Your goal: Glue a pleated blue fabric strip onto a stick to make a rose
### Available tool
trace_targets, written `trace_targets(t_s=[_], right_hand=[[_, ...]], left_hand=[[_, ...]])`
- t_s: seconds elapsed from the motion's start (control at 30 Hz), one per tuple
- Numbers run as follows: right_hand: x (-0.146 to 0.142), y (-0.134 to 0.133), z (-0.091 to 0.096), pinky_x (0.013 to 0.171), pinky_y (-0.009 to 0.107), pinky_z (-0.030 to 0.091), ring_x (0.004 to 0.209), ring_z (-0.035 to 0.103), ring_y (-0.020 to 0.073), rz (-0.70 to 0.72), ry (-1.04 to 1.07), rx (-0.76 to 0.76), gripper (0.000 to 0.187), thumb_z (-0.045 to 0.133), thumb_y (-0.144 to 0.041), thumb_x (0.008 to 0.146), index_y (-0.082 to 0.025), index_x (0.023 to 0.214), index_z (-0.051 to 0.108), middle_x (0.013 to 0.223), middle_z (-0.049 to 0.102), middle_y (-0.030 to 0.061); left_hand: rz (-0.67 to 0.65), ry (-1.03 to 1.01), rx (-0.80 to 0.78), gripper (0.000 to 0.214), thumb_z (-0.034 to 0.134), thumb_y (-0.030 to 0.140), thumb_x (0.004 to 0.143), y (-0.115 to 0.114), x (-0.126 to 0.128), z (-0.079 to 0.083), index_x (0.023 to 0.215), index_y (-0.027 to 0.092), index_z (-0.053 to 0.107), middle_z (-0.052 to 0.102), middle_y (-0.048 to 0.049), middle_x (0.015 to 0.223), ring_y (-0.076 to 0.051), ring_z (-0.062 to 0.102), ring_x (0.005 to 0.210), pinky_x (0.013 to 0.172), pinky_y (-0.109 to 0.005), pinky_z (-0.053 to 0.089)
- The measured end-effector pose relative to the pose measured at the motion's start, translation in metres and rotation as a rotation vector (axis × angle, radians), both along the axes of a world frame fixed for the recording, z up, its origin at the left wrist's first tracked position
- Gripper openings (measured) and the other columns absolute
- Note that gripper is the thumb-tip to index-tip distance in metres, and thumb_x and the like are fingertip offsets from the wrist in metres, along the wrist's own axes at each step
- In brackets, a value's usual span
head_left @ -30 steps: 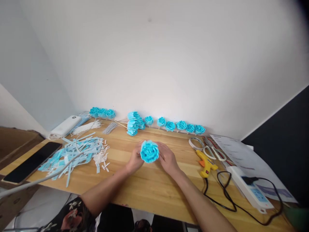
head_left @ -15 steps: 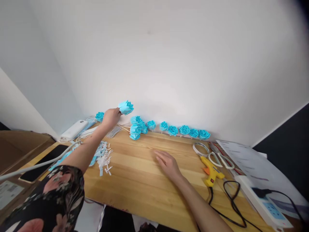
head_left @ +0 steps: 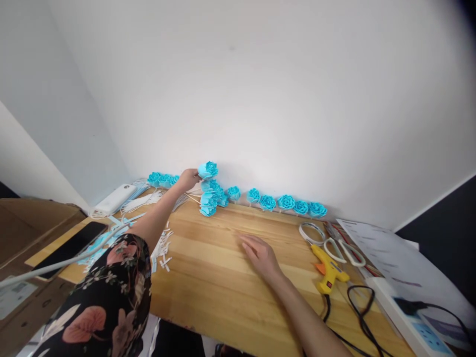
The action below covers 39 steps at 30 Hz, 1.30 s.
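Observation:
My left hand (head_left: 190, 179) reaches to the back of the table, fingers closed just below the head of a blue paper flower (head_left: 208, 170). That flower is held above a pile of similar blue flowers (head_left: 208, 202), whose thin stems point left. My right hand (head_left: 260, 254) lies on the wooden table (head_left: 219, 292) with its fingers stretched out, palm down. Nothing shows in it. More blue flowers stand in a row (head_left: 286, 202) against the wall to the right, and others (head_left: 155, 179) are at the back left.
At right lie a yellow glue gun (head_left: 329, 270), scissors (head_left: 351, 254), a wire or tape ring (head_left: 311, 232), paper sheets (head_left: 386, 263) and a power strip (head_left: 418, 322). Blue and white paper scraps (head_left: 161, 248), a phone (head_left: 72, 248) and a white power bank (head_left: 118, 198) are at left. A cable (head_left: 74, 259) crosses there.
My left hand has moved right with the blue flower, bringing it over the flower pile. More flowers at the back left now show. My right hand has stayed on the table.

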State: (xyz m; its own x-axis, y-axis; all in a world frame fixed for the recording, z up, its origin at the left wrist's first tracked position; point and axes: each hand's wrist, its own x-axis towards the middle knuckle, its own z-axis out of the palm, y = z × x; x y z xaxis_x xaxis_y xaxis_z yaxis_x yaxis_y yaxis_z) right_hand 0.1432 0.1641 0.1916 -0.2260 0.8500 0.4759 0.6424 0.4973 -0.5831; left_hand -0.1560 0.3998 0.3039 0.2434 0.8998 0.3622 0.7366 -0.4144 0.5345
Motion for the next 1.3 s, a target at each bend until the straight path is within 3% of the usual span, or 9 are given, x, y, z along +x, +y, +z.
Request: trace_targets(t_s=[0.2,0.47,0.7,0.83,1.0,1.3], right_hand=[[0.000,0.000,-0.002,0.094,0.040,0.056,0.105,0.070,0.0239,-0.004,0.002,-0.012,0.031,0.050,-0.026,0.094,-0.024,0.113,0.074,0.112,0.075,0.0074],[0.000,0.000,-0.004,0.093,0.038,0.056,0.103,0.071,0.0235,-0.009,-0.011,-0.033,0.029,0.051,-0.026,0.094,-0.024,0.110,0.075,0.109,0.076,0.0069],[0.000,-0.001,-0.002,0.091,0.038,0.056,0.102,0.072,0.0233,-0.001,-0.029,-0.049,0.029,0.051,-0.027,0.094,-0.024,0.109,0.076,0.108,0.076,0.0067],[-0.001,-0.002,-0.001,0.091,0.038,0.057,0.102,0.071,0.0236,-0.001,-0.042,-0.062,0.030,0.049,-0.027,0.094,-0.024,0.109,0.075,0.110,0.076,0.0066],[-0.002,-0.002,0.000,0.092,0.039,0.056,0.102,0.071,0.0236,0.007,-0.037,-0.069,0.030,0.049,-0.028,0.094,-0.025,0.109,0.075,0.109,0.076,0.0057],[-0.002,-0.003,0.001,0.091,0.038,0.056,0.102,0.071,0.0236,0.012,-0.047,-0.087,0.030,0.049,-0.029,0.095,-0.024,0.108,0.076,0.109,0.076,0.0062]], left_hand=[[0.061,-0.002,-0.043,0.022,0.049,0.021,0.068,0.009,-0.006,-0.019,0.072,0.014,0.070,0.072,-0.0049,0.072,-0.019,0.065,0.069,0.067,-0.026,0.048],[0.187,-0.016,-0.053,0.014,0.056,0.023,0.071,0.014,-0.010,-0.031,0.069,0.015,0.068,0.069,-0.0061,0.068,-0.023,0.064,0.077,0.069,-0.028,0.046],[0.226,-0.123,-0.037,0.020,0.058,0.029,0.073,0.009,-0.007,-0.047,0.079,0.014,0.070,0.072,-0.0078,0.074,-0.026,0.066,0.081,0.070,-0.029,0.047],[0.240,-0.204,-0.005,0.028,0.053,0.035,0.078,0.007,-0.005,-0.047,0.085,0.013,0.069,0.073,-0.0085,0.080,-0.023,0.067,0.077,0.070,-0.028,0.049],[0.255,-0.258,0.069,0.033,0.044,0.030,0.082,0.003,-0.005,-0.039,0.096,0.013,0.069,0.074,-0.0086,0.090,-0.021,0.067,0.079,0.073,-0.028,0.049],[0.250,-0.253,0.069,0.031,0.044,0.031,0.082,-0.003,-0.006,-0.047,0.086,0.014,0.070,0.072,-0.0079,0.081,-0.021,0.065,0.075,0.073,-0.029,0.047]])
